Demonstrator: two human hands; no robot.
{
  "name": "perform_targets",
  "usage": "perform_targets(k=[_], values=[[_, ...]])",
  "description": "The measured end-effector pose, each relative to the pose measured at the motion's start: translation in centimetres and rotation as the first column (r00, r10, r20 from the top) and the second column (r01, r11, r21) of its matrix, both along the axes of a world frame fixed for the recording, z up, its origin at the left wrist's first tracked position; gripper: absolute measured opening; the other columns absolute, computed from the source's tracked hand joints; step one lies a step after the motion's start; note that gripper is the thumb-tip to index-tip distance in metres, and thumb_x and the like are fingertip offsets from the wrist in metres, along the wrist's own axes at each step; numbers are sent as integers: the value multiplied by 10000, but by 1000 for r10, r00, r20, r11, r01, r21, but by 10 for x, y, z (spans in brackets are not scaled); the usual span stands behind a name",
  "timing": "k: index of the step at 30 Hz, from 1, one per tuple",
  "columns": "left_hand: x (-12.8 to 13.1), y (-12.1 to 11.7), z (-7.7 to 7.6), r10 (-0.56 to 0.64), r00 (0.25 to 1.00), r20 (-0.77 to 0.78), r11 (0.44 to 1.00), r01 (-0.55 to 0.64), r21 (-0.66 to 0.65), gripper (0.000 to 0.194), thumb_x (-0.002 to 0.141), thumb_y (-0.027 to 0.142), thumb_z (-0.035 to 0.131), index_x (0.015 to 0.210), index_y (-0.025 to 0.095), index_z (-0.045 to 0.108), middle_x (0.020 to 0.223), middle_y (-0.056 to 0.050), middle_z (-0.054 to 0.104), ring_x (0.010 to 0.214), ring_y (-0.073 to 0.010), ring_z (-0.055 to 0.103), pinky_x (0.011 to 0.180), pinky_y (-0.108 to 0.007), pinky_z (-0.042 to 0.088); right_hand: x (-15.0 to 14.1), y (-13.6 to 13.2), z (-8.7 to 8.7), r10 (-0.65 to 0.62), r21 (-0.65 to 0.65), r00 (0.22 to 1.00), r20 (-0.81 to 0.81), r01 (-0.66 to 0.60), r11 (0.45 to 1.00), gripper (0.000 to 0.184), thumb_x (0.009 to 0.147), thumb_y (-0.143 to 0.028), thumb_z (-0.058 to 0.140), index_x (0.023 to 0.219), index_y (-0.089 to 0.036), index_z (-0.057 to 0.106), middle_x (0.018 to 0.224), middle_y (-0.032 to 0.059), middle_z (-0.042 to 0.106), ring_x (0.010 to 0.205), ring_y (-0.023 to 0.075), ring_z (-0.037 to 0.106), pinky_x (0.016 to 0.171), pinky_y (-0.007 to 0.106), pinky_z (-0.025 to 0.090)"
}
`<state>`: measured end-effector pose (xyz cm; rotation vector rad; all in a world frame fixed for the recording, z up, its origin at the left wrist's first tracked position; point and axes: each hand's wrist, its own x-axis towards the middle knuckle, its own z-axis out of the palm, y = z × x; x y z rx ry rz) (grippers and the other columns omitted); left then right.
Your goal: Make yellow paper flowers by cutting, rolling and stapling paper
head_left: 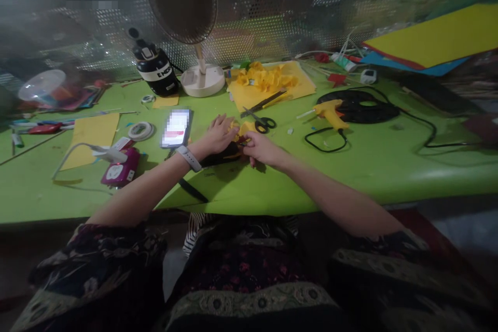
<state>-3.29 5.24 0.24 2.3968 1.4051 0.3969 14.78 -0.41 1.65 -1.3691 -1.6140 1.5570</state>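
Observation:
On the green table, my left hand [221,136] lies with its fingers stretched out over a crumpled piece of yellow paper [247,127]. My right hand [262,148] is closed in a pinch at the paper's near edge. What its fingers grip is too small and dim to make out. A dark flat object [221,158] lies below both hands, partly covered by them. Just beyond my right hand rest black-handled scissors [266,125], blades pointing away to the left.
Behind are a fan [203,81], a black bottle [157,73] and cut yellow paper shapes [264,77] on a yellow sheet. A phone [176,128], tape roll [140,130] and purple power adapter [121,168] lie left. Rightward are a yellow glue gun [330,112] and its cord.

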Motion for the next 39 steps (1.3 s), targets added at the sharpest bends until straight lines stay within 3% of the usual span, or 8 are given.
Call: perform_targets(k=[9,26,39], values=[[4,-5,8,49,998,-42,998,-50,-35,551,985,436,290,1390,105,463,1470,-220,463,1463,-332,318,1208,-508,197,-1,-1,3,-1,-5,999,35,1,1000,220,889,32,525,957,-174,489,488,-83,570,327,72,507,319,153,386],[1,2,-6,37,998,-41,999,-36,18,535,981,423,293,1391,123,461,1470,-209,468,1442,-317,350,1181,-504,249,-2,-1,2,-19,-9,1000,24,19,1000,235,890,33,565,980,-171,492,514,-74,590,334,72,512,329,155,387],[3,2,-3,41,997,-65,999,-41,5,543,980,398,291,1402,95,449,1466,-229,470,1435,-323,364,1184,-513,240,-2,-2,1,-20,-1,1000,17,20,1000,230,882,20,579,988,-168,499,514,-83,578,327,67,506,321,147,380]])
